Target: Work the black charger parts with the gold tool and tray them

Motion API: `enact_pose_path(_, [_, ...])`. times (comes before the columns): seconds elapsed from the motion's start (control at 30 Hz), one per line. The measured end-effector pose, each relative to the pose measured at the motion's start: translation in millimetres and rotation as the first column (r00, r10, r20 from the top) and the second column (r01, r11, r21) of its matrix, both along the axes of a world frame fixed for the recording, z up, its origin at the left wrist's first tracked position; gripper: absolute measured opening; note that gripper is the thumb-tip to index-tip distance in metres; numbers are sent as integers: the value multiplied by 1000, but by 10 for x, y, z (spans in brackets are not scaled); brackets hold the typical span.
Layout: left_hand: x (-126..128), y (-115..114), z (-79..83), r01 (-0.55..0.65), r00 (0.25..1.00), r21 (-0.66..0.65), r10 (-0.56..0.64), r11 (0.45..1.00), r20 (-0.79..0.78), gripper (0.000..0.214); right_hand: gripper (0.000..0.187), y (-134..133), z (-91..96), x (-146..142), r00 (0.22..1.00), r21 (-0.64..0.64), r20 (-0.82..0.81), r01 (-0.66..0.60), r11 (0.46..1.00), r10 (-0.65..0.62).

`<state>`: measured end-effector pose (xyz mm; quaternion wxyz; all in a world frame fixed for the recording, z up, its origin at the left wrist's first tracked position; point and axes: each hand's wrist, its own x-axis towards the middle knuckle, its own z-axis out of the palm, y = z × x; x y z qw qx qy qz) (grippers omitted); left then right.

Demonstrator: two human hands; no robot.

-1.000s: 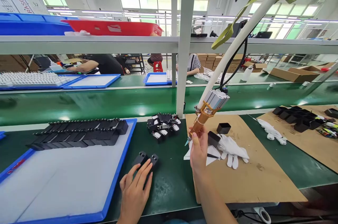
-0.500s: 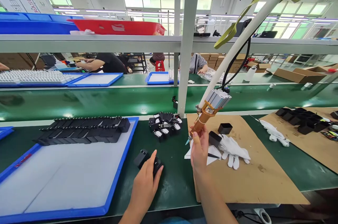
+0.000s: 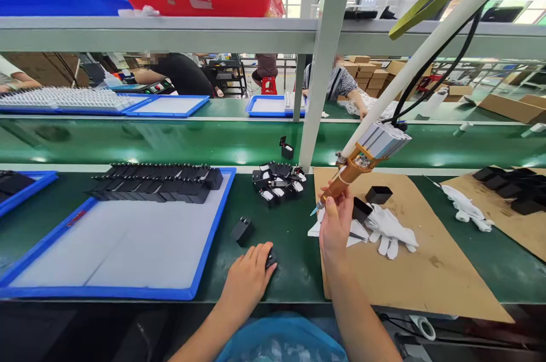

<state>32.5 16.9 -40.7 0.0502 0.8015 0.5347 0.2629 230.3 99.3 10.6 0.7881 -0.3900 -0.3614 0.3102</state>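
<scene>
My left hand [image 3: 251, 278] is closed over a small black part [image 3: 270, 259] on the green table mat, near the front edge. A second black part [image 3: 242, 231] lies alone just beyond it. My right hand [image 3: 335, 224] grips the gold nozzle of a hanging dispensing tool [image 3: 357, 164], whose thin tip points down-left over a white paper. The tool has a silver block on a white hose running up to the right. A pile of black parts [image 3: 278, 183] sits behind, by the post.
A blue-rimmed tray [image 3: 128, 242] with a row of black parts [image 3: 156, 182] lies at left. Brown cardboard [image 3: 405, 271] at right carries white gloves [image 3: 388, 230] and black boxes [image 3: 377, 194]. A grey post [image 3: 324, 60] holds the shelf. Other people work across the conveyor.
My left hand has drawn one black part toward the front edge, leaving the other behind. The view has tilted down; my right hand still holds the tool.
</scene>
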Motion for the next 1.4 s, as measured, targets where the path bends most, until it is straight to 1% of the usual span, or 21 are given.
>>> enact_pose_path(0.07, [-19,9,64,-4,958,-223,68,975,278,34,47,4,-8,4,1000,19,11,-2,1000,2])
enact_pose_path(0.1, [-22,12,118,10,877,-339,155,941,455,38,46,5,-10,5,1000,30,18,-3,1000,3])
enact_pose_path(0.13, [-19,13,183,55,736,-450,268,892,622,42,46,6,-11,5,1000,36,24,-4,999,3])
enact_pose_path(0.2, [4,7,324,256,325,-572,488,779,810,49,45,7,-7,4,1000,36,29,4,999,-5])
enact_pose_path(0.23, [21,0,390,382,121,-560,561,735,819,52,44,8,-4,3,1000,32,27,13,999,-14])
enact_pose_path(0.27, [38,-8,446,492,-42,-513,608,704,793,52,44,9,1,3,999,29,22,22,999,-23])
enact_pose_path(0.3, [52,-17,490,575,-155,-451,632,683,759,51,44,9,6,3,999,28,16,29,999,-29])
enact_pose_path(0.37, [71,-32,546,665,-272,-338,638,666,721,45,44,9,17,3,1000,33,1,27,999,-27])
enact_pose_path(0.47, [75,-40,574,705,-317,-258,618,661,719,41,43,2,33,3,1000,43,-7,14,999,-14])
enact_pose_path(0.77, [78,10,607,674,-241,-293,576,679,781,37,43,-19,65,-6,1000,20,7,27,999,-27])
enact_pose_path(0.87, [62,18,590,655,-187,-310,544,690,818,43,42,-21,72,-3,1000,22,-6,19,1000,-19])
enact_pose_path(0.9, [51,20,572,622,-138,-337,522,707,842,45,42,-21,74,-2,1000,25,-13,14,1000,-13])
enact_pose_path(0.93, [37,22,547,564,-46,-376,483,735,874,47,42,-21,76,-1,1000,29,-21,8,1000,-7])
enact_pose_path(0.97, [22,26,514,474,99,-418,425,775,900,48,42,-22,78,0,1000,33,-31,2,999,-1])
enact_pose_path(1.0, [7,31,473,349,294,-439,348,828,890,46,41,-23,80,0,999,35,-41,-2,999,3])
enact_pose_path(1.07, [-17,48,372,78,703,-350,198,933,683,40,41,-28,83,-3,998,36,-55,-5,999,7])
enact_pose_path(1.1, [-24,60,317,-19,845,-255,152,967,512,36,41,-30,84,-5,998,36,-59,-5,999,8])
enact_pose_path(1.13, [-27,76,262,-83,929,-152,132,985,346,33,41,-33,85,-7,998,36,-63,-7,999,10])
enact_pose_path(1.2, [-23,116,168,-166,981,30,162,986,108,27,40,-37,84,-10,998,37,-68,-13,999,15])
enact_pose_path(1.3, [-13,201,98,-261,962,191,270,946,-24,25,41,-35,82,-11,997,48,-72,-13,999,16])
enact_pose_path(1.4, [-28,281,107,-263,964,108,266,959,-16,38,43,-22,83,-8,997,64,-73,11,998,-6])
